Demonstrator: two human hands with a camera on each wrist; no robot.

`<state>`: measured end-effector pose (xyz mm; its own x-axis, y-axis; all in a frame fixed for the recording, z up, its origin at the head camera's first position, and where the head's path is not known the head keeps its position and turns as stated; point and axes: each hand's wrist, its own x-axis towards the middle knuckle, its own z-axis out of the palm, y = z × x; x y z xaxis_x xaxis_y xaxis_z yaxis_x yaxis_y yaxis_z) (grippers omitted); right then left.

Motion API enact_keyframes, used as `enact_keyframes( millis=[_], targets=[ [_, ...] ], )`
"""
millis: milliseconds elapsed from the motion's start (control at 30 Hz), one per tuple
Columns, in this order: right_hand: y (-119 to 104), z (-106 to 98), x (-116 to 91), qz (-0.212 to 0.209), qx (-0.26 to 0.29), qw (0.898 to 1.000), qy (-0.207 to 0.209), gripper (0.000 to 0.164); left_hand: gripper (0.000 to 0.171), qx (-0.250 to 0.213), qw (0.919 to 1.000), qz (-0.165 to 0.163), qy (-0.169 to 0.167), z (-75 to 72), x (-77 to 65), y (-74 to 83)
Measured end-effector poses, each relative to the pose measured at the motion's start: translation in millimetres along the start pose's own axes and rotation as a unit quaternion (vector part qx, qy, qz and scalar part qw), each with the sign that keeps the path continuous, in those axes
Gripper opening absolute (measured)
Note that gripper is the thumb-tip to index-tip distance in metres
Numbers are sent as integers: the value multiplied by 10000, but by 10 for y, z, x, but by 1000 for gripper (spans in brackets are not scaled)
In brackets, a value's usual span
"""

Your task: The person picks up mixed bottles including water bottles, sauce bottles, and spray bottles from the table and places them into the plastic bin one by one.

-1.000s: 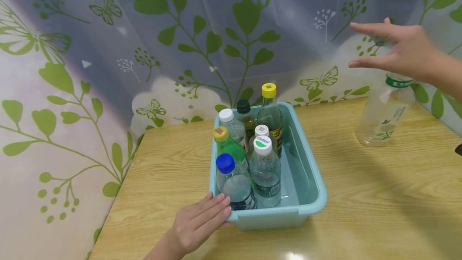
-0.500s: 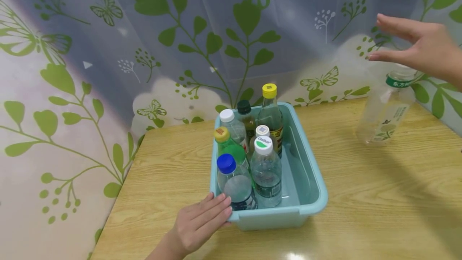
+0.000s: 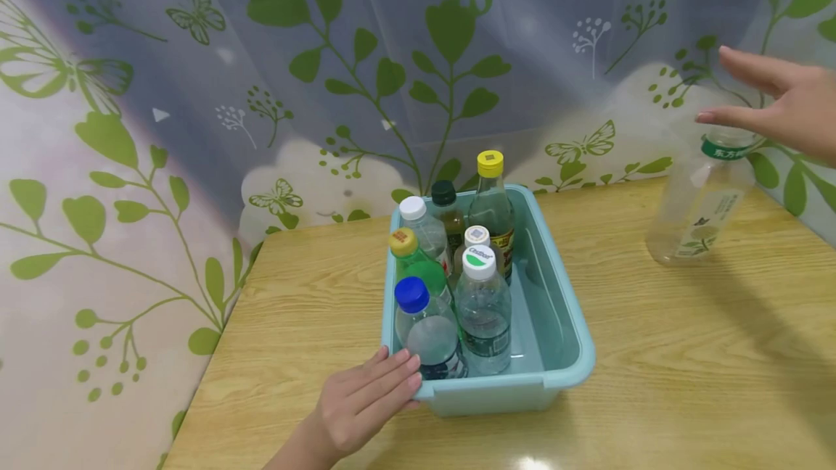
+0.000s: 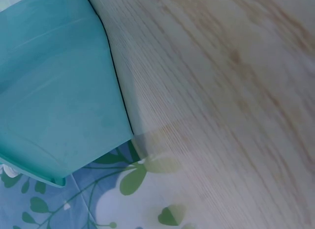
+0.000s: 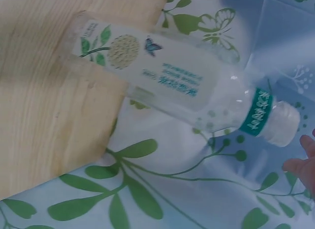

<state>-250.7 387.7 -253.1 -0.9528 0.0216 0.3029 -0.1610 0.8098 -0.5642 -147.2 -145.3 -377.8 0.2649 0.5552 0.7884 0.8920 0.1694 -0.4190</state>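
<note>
My left hand (image 3: pixel 366 405) rests straight fingers against the near left corner of a light blue plastic bin (image 3: pixel 575 332). Inside stand several bottles, among them one with a blue cap (image 3: pixel 413 296), a green one with a yellow cap (image 3: pixel 418 274), a clear one with a white-and-green cap (image 3: pixel 485 310) and a tall one with a bright yellow cap (image 3: pixel 491 201). At the right, a clear, empty-looking bottle (image 3: pixel 702 201) with a green neck band stands upright on the table. Beside its white cap (image 5: pixel 284 123), my right hand (image 3: pixel 793 104) hovers with thumb and fingers spread, apart from it in the right wrist view.
The wood-grain table (image 3: pixel 653 368) carries the bin and the lone bottle. A curtain (image 3: pixel 555 42) printed with leaves and butterflies hangs behind and along the left side. The left wrist view shows the bin's outer wall (image 4: pixel 59 101) and tabletop.
My right hand has moved right, then dipped slightly towards the top of the lone bottle. The left hand, the bin and the bottles stay where they were.
</note>
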Motion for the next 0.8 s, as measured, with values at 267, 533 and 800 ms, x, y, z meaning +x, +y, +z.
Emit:
enact_keyframes(
  millis=[267, 533, 800],
  targets=[
    [296, 53, -41, 262, 312, 9991, -71, 82, 24, 50, 10000, 55, -20, 7, -33, -8],
    [430, 157, -70, 142, 867, 9958, 256, 76, 24, 37, 10000, 61, -2, -17, 22, -12],
    [581, 285, -102, 342, 1265, 9914, -8, 72, 24, 33, 10000, 17, -32, -8, -16, -2]
  ],
)
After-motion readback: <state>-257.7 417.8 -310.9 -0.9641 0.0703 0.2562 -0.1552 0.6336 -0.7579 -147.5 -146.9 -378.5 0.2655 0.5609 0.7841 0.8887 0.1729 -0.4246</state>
